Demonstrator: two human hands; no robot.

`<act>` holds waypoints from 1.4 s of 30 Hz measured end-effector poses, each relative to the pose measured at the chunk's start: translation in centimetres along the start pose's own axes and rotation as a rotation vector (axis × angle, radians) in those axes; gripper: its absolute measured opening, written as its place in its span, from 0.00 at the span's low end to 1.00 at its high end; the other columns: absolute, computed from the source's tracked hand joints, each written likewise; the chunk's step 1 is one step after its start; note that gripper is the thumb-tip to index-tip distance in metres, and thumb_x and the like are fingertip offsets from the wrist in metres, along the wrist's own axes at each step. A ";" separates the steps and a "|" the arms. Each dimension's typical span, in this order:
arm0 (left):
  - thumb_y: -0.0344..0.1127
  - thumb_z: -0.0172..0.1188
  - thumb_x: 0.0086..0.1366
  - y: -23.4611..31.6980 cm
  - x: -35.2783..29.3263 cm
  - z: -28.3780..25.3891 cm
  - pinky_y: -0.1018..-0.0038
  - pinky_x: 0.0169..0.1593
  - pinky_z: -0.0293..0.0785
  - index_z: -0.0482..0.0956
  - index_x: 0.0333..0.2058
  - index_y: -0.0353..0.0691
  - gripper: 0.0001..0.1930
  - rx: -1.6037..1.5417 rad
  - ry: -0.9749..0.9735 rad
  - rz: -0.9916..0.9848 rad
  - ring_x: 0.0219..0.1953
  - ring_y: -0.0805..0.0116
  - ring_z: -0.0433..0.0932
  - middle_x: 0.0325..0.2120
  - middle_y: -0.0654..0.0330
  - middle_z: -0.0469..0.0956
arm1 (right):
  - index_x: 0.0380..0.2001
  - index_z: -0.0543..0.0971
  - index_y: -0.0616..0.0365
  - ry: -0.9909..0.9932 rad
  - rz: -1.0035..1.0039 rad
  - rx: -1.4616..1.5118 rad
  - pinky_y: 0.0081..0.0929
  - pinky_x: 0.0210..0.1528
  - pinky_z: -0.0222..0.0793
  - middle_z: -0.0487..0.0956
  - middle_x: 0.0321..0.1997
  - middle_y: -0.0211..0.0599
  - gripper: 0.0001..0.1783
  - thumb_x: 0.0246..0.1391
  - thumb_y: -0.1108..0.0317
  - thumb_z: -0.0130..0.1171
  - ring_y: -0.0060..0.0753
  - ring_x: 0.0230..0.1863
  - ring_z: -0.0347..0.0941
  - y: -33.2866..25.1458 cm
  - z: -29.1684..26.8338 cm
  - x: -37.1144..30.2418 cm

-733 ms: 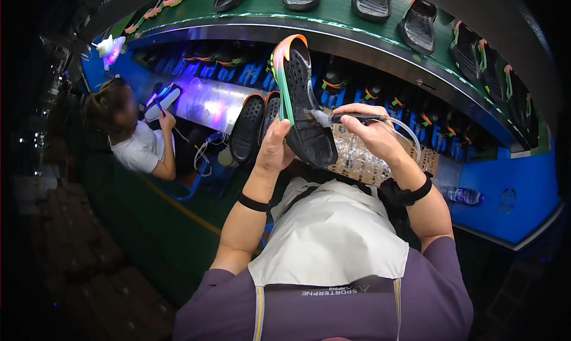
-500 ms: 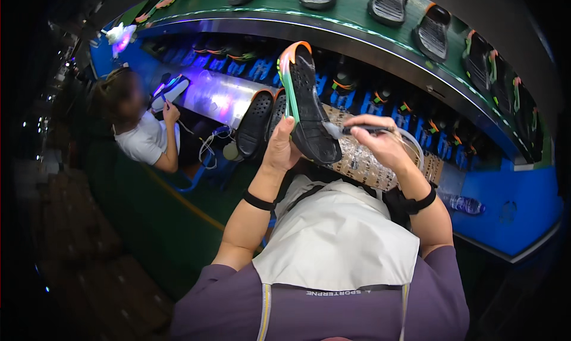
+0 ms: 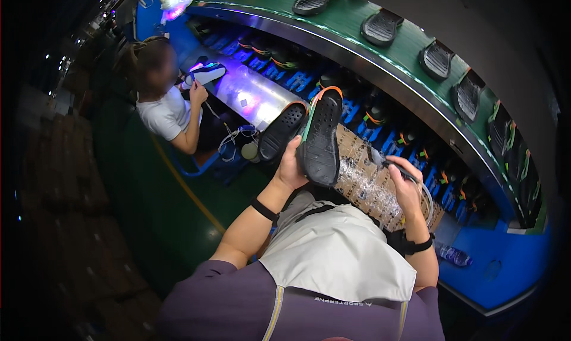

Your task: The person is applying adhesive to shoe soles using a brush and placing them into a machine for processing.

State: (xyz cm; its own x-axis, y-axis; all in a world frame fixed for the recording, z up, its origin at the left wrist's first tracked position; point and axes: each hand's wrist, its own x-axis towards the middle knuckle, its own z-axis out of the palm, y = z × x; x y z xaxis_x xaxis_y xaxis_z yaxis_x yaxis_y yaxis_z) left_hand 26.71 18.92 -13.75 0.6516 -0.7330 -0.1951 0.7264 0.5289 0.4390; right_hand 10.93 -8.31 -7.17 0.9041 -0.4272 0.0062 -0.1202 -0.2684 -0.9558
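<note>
A black shoe sole (image 3: 321, 140) with an orange and green rim stands tilted in my left hand (image 3: 291, 165), whose fingers close on its left edge near the lower end. My right hand (image 3: 407, 187) grips a brush (image 3: 394, 162) with a dark handle; a pale hose curves down from it. Its bristle tip is above the taped cardboard, to the right of the sole and apart from it. Just left of the held sole, another black sole (image 3: 278, 132) with small holes leans over the bench.
Cardboard under clear tape (image 3: 372, 189) covers the bench before me. Beyond it are blue racks (image 3: 351, 112) with shoe parts. Several soles lie on a green conveyor belt (image 3: 410, 38). A seated co-worker (image 3: 169, 112) holds a pale sole at left. A bottle (image 3: 455, 256) lies at right.
The brush has come off the sole and moved right, over the cardboard. The held sole has turned to show its inner face more squarely. The whole view has shifted.
</note>
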 end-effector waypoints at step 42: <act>0.63 0.58 0.68 54.8 41.5 -6.4 0.56 0.65 0.73 0.80 0.60 0.41 0.35 1.969 0.516 0.779 0.61 0.42 0.78 0.57 0.37 0.79 | 0.48 0.86 0.63 0.149 0.403 -0.224 0.24 0.46 0.71 0.83 0.38 0.32 0.15 0.61 0.68 0.64 0.24 0.40 0.75 2.8 5.1 8.0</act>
State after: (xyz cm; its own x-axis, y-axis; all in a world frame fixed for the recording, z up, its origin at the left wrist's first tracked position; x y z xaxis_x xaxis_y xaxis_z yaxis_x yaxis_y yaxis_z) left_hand 94.95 20.26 -3.41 0.8521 -0.3226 0.4122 -0.5145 -0.6615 0.5457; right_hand 19.94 -8.08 -11.34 0.7008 -0.6501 -0.2937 -0.5487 -0.2282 -0.8042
